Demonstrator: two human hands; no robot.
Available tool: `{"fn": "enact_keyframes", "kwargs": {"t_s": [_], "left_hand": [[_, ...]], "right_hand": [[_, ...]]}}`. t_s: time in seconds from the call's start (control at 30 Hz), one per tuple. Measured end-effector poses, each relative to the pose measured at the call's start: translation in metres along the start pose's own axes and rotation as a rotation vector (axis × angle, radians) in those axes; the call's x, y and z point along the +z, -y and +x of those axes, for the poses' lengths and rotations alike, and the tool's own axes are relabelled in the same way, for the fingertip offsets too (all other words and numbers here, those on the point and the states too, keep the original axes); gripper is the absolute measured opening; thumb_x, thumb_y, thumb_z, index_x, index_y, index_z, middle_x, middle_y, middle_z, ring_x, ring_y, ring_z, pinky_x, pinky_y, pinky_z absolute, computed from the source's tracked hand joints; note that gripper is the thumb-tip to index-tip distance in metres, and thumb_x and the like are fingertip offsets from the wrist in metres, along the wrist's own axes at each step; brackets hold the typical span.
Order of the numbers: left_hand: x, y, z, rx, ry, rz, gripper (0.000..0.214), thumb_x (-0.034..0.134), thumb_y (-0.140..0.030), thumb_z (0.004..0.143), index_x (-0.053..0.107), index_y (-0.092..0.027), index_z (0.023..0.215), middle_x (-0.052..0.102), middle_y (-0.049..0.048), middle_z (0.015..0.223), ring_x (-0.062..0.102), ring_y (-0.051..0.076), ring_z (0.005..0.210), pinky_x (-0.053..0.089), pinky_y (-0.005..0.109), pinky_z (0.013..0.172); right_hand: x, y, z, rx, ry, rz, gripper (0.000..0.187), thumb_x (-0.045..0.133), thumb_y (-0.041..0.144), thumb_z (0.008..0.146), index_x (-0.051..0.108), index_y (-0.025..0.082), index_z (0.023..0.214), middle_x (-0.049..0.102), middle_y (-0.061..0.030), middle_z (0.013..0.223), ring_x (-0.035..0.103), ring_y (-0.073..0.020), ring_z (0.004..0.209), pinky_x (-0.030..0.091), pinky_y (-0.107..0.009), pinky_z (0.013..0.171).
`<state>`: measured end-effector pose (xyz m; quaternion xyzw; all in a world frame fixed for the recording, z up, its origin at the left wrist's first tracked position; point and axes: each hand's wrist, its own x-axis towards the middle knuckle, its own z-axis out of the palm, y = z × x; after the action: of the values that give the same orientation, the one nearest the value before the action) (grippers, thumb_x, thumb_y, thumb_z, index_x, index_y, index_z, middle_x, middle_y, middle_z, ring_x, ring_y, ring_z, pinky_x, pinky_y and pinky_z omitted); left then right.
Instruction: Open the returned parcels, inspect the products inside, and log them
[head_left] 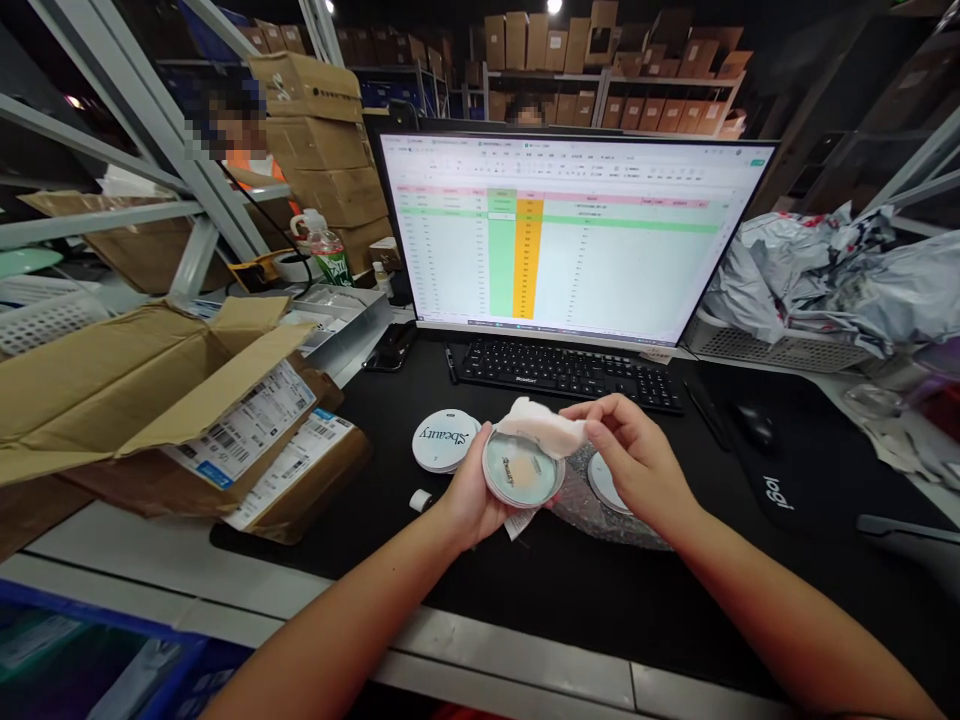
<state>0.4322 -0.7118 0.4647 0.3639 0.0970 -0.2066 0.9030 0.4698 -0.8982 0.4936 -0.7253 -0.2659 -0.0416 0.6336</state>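
The left hand (pixel 469 495) cups a round open case (pixel 523 470) from below and from its left side, fingers clasped around the rim, holding it just above the black tabletop (pixel 525 590). The case is tilted toward the camera, so its pale inner disc with a small tan patch shows. The right hand (pixel 637 455) pinches a white puff (pixel 544 428) between thumb and fingertips; the puff lies over the upper edge of the case, touching it.

Under the right hand lies a crumpled sheet of bubble wrap (pixel 592 520), and on it rests a second round disc (pixel 604 485), partly hidden by the hand. Just left of the case, a white round lid (pixel 445 440) printed with the word "Beauty" lies flat on the tabletop, and a small white cap (pixel 419 499) sits near the left wrist.

Further left, an opened cardboard box (pixel 135 390) with shipping labels leans over the edge of the tabletop. Behind the hands stands a black keyboard (pixel 570 370), with a black mouse (pixel 754 425) on a mouse pad (pixel 810 480) to its right. Beyond the keyboard, a wide monitor (pixel 570 235) shows a spreadsheet with green and orange columns. Grey mailer bags (pixel 825 270) pile up at far right.
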Motion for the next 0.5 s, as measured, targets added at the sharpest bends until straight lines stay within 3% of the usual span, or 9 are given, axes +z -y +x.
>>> {"fn": "enact_keyframes", "kwargs": {"t_s": [0.13,0.23,0.4,0.5], "left_hand": [[-0.003,0.005,0.0,-0.109,0.138,0.065,0.086,0.012,-0.065,0.097,0.06,-0.001,0.127,0.073,0.0241,0.087,0.072,0.03,0.069,0.053,0.033,0.06],[-0.007,0.009,0.001,-0.107,0.199,0.051,0.086,0.013,-0.067,0.097,0.061,-0.001,0.126,0.073,0.0248,0.09,0.072,0.03,0.073,0.053,0.033,0.063],[-0.009,0.008,0.001,-0.09,0.17,0.029,0.084,0.018,-0.068,0.096,0.062,-0.001,0.121,0.073,0.0255,0.09,0.073,0.031,0.073,0.054,0.036,0.064],[-0.004,0.004,-0.001,-0.096,0.074,-0.002,0.079,0.018,-0.065,0.098,0.064,-0.005,0.119,0.074,0.0223,0.086,0.072,0.03,0.07,0.055,0.037,0.063]], "right_hand": [[0.002,-0.007,0.004,0.179,-0.068,0.101,0.027,0.06,0.049,0.093,0.052,0.023,0.09,0.064,0.0012,0.077,0.061,-0.0153,0.07,0.056,-0.028,0.064],[0.001,-0.008,0.007,0.205,-0.06,0.118,0.031,0.063,0.052,0.091,0.052,0.023,0.089,0.065,0.0016,0.074,0.063,-0.0161,0.069,0.058,-0.029,0.063],[0.001,-0.001,0.002,0.1,0.0,0.092,0.026,0.056,0.047,0.097,0.05,0.024,0.089,0.075,-0.0084,0.109,0.071,-0.0219,0.095,0.06,-0.035,0.076],[0.002,0.005,-0.007,-0.149,0.145,-0.139,0.012,0.055,0.032,0.099,0.055,0.023,0.092,0.068,-0.0082,0.13,0.061,-0.0247,0.125,0.053,-0.043,0.101]]}}
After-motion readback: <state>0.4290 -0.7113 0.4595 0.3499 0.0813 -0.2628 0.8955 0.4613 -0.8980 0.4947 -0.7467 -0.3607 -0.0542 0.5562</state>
